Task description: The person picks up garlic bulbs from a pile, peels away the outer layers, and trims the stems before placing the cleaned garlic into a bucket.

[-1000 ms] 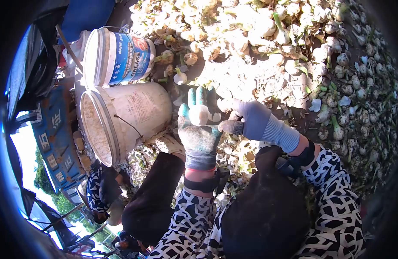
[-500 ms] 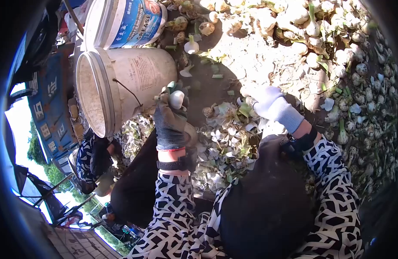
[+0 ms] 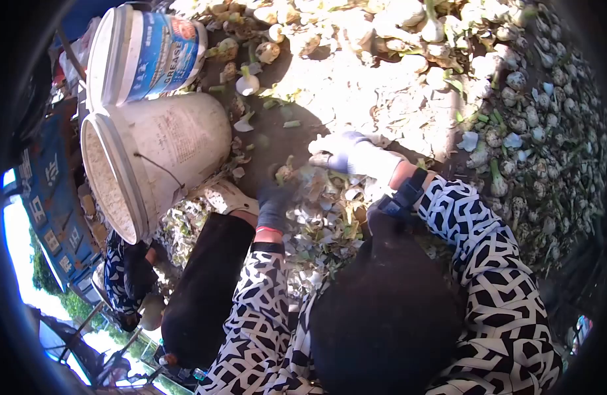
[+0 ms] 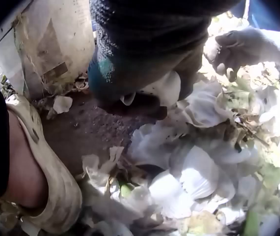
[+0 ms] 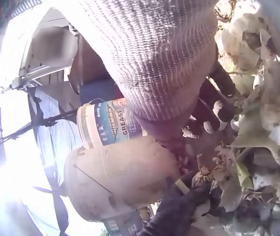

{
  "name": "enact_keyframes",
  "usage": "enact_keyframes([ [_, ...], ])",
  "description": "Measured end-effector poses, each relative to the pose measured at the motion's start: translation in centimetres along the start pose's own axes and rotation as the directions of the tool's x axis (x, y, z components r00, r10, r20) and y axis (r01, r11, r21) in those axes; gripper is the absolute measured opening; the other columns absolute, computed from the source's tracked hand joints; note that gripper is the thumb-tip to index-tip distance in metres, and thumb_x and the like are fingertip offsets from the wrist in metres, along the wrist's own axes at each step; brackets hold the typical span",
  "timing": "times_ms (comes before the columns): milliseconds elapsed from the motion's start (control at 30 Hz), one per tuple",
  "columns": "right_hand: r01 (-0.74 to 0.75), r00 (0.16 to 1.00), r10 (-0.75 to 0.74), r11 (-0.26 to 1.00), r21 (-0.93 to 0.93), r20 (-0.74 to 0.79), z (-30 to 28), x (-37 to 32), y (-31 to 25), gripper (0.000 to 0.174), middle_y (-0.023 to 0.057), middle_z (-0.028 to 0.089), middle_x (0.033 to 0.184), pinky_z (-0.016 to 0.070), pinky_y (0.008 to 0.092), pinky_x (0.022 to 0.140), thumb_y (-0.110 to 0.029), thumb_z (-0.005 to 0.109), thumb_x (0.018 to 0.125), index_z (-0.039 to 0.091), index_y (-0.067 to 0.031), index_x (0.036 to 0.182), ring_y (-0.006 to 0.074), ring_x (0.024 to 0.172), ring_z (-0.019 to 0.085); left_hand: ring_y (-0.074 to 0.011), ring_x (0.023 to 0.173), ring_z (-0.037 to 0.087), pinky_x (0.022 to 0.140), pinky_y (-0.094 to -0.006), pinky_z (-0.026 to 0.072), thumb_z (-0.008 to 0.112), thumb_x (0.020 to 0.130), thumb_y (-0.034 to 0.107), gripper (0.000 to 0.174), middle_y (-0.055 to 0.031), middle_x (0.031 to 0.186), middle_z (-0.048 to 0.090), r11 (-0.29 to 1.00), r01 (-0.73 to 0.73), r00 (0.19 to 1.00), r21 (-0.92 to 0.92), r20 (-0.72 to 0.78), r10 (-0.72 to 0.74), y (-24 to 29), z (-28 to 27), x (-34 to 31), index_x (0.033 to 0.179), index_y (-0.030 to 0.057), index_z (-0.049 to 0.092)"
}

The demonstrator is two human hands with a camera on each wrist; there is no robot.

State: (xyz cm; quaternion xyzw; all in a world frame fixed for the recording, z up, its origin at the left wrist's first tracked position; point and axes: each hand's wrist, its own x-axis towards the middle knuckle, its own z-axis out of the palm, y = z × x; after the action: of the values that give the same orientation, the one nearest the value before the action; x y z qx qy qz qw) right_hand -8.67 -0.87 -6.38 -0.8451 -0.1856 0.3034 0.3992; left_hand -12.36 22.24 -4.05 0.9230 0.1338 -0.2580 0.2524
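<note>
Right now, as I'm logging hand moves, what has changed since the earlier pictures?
The left hand moved away from the plain bucket, closer to the right hand. Blur leaves it unclear whether it let go of the white bulb. The labelled bucket stays beside the plain one.

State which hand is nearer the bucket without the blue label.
Left. In the head view, the left hand is to the right of the bucket; the right hand is farther right.

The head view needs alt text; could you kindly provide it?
A person's gloved left hand, blurred, and gloved right hand are near pale peelings. Two whitish buckets are at the picture's left; bulbs resembling garlic lie at top and right.
</note>
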Motion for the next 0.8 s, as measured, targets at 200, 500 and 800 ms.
enact_keyframes([
  [200, -0.173, 0.871, 0.303, 0.925, 0.337, -0.386, -4.9, -5.0, -2.9, 0.043, 0.0178, 0.066, 0.085, 0.0492, 0.0419, 0.074, -0.050, 0.058, 0.083, 0.063, -0.0118, 0.100, 0.0339, 0.080, 0.064, -0.0168, 0.101, 0.056, 0.088, -0.0285, 0.0462, 0.068, 0.075, -0.004, 0.052, -0.0100, 0.116, 0.057, 0.731, -0.381, 0.889, -0.566, -0.006, 0.459, 11.6, -1.5, -1.1, 0.123, 0.0007, 0.049],
  [500, 0.037, 0.392, 0.360, 0.913, 0.406, -0.846, -8.8, -19.5, -6.7, 0.033, 0.0157, 0.063, 0.073, 0.0494, 0.0415, 0.065, -0.040, 0.063, 0.084, 0.059, -0.0067, 0.086, 0.0348, 0.071, 0.063, -0.0186, 0.101, 0.057, 0.091, -0.0315, 0.0443, 0.070, 0.079, 0.004, 0.044, -0.0099, 0.111, 0.061, 0.377, -0.922, 0.387, -0.092, -0.134, 0.912, 23.8, -1.8, -9.9, 0.121, 0.0024, 0.055],
  [800, 0.128, 0.331, 0.344, 0.906, 0.403, -0.879, -7.5, -25.2, -11.9, 0.039, 0.0199, 0.064, 0.085, 0.0493, 0.0426, 0.073, -0.039, 0.060, 0.087, 0.057, -0.0015, 0.097, 0.0375, 0.082, 0.063, -0.0229, 0.091, 0.060, 0.082, -0.0334, 0.0483, 0.067, 0.077, 0.003, 0.041, -0.0116, 0.103, 0.061, 0.097, -0.968, 0.072, 0.231, -0.116, 0.991, 25.0, -4.6, -17.5, 0.116, 0.0018, 0.055],
])
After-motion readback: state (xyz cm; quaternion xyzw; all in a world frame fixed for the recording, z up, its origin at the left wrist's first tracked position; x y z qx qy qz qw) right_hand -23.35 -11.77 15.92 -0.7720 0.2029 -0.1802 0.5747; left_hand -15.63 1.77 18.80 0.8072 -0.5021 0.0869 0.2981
